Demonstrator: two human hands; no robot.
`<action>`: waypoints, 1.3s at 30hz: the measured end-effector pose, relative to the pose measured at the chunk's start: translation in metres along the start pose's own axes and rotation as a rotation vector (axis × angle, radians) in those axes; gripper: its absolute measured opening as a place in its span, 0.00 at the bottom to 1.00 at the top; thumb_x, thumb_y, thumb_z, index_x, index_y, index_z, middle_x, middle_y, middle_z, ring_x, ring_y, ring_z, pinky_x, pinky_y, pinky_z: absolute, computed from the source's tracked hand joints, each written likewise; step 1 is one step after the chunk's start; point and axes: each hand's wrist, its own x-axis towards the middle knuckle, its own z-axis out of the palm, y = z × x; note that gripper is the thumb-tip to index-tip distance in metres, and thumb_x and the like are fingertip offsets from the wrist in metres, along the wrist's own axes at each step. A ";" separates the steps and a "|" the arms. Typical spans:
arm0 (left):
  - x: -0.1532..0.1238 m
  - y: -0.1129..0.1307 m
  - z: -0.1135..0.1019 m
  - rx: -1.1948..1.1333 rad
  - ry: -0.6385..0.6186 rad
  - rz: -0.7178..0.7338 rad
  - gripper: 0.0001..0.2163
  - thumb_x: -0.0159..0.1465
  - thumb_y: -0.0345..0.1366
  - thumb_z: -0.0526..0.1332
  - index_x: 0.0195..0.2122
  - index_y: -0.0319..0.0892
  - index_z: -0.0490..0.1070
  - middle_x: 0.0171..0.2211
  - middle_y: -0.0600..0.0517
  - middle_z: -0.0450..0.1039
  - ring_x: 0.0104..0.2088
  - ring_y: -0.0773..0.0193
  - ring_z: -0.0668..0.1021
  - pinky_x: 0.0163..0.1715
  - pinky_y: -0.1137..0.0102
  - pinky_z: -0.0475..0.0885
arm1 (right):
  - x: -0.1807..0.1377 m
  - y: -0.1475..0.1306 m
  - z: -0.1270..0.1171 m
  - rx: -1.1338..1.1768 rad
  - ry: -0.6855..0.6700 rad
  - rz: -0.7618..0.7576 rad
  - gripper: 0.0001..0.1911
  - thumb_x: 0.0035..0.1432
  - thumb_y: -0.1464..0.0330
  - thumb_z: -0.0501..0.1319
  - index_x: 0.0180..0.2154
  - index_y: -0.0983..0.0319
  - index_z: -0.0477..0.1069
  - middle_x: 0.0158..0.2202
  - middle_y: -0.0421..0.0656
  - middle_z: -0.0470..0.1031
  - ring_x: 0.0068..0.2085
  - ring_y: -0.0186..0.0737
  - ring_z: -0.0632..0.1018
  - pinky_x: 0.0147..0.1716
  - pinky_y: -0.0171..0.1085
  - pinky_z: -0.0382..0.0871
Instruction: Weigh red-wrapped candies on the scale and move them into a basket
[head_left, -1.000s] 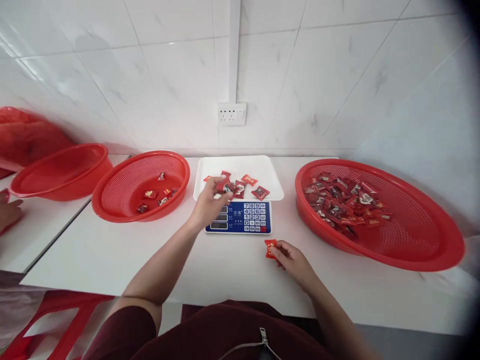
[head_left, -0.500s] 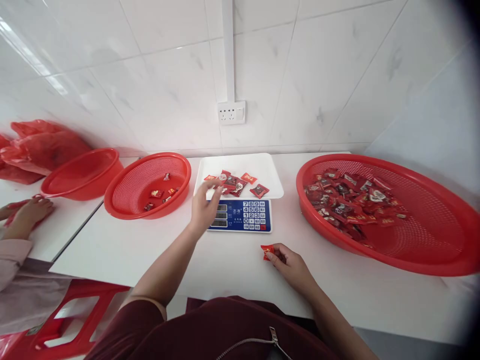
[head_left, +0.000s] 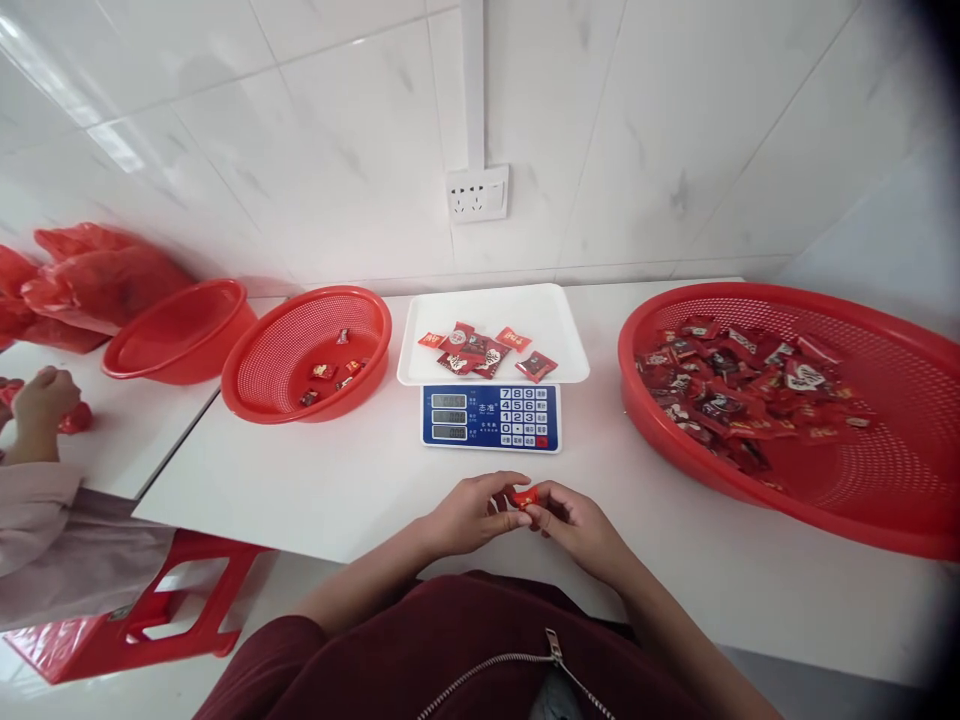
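Red and glossy with small yellowish markings, a little wrapped packet (head_left: 527, 496) is in front of the scale (head_left: 491, 418), pinched by the right hand (head_left: 581, 528). The left hand (head_left: 476, 513) curls in at its other end; whether it grips, I cannot tell. Atop the scale, a white tray (head_left: 556, 312) bears a loose cluster of red packets (head_left: 474, 348). Left of the scale, a mesh basket (head_left: 271, 360) contains a few sweets (head_left: 324, 371); right of it, a larger basket (head_left: 904, 400) holds a heap (head_left: 724, 395).
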 end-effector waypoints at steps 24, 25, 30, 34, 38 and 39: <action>0.011 -0.012 -0.002 0.036 0.025 -0.014 0.05 0.59 0.39 0.56 0.27 0.47 0.67 0.26 0.55 0.71 0.28 0.63 0.71 0.29 0.68 0.66 | 0.012 0.023 0.017 -0.296 0.147 -0.070 0.11 0.56 0.60 0.52 0.24 0.55 0.62 0.22 0.40 0.68 0.25 0.41 0.69 0.25 0.38 0.62; 0.011 -0.013 -0.002 0.037 0.023 -0.015 0.05 0.59 0.39 0.56 0.27 0.47 0.67 0.26 0.55 0.71 0.28 0.62 0.71 0.29 0.68 0.66 | 0.012 0.023 0.017 -0.306 0.151 -0.071 0.11 0.56 0.60 0.52 0.24 0.55 0.62 0.22 0.40 0.68 0.25 0.41 0.69 0.25 0.38 0.61; 0.014 -0.017 -0.003 0.064 0.059 -0.007 0.04 0.59 0.39 0.56 0.29 0.48 0.67 0.26 0.55 0.71 0.28 0.63 0.72 0.29 0.69 0.66 | 0.014 0.020 0.019 -0.318 0.173 -0.080 0.11 0.58 0.61 0.51 0.25 0.55 0.62 0.22 0.40 0.68 0.24 0.41 0.69 0.25 0.38 0.62; 0.014 -0.016 -0.001 0.113 0.068 0.022 0.06 0.60 0.39 0.55 0.28 0.48 0.68 0.25 0.54 0.71 0.27 0.63 0.72 0.28 0.69 0.67 | 0.015 0.019 0.020 -0.343 0.168 -0.081 0.11 0.58 0.60 0.51 0.26 0.55 0.64 0.23 0.40 0.69 0.25 0.41 0.70 0.25 0.38 0.62; 0.013 -0.012 -0.001 0.255 0.109 0.139 0.05 0.60 0.38 0.55 0.31 0.49 0.70 0.28 0.52 0.72 0.28 0.61 0.73 0.28 0.68 0.69 | 0.015 0.019 0.020 -0.363 0.156 -0.109 0.09 0.58 0.61 0.52 0.29 0.54 0.67 0.25 0.40 0.71 0.26 0.41 0.71 0.26 0.39 0.64; 0.012 -0.009 -0.003 0.295 0.142 0.189 0.05 0.60 0.38 0.55 0.34 0.50 0.70 0.29 0.52 0.72 0.29 0.61 0.73 0.28 0.67 0.70 | 0.014 0.019 0.020 -0.362 0.165 -0.127 0.08 0.58 0.62 0.52 0.31 0.54 0.68 0.26 0.41 0.72 0.27 0.41 0.72 0.27 0.39 0.65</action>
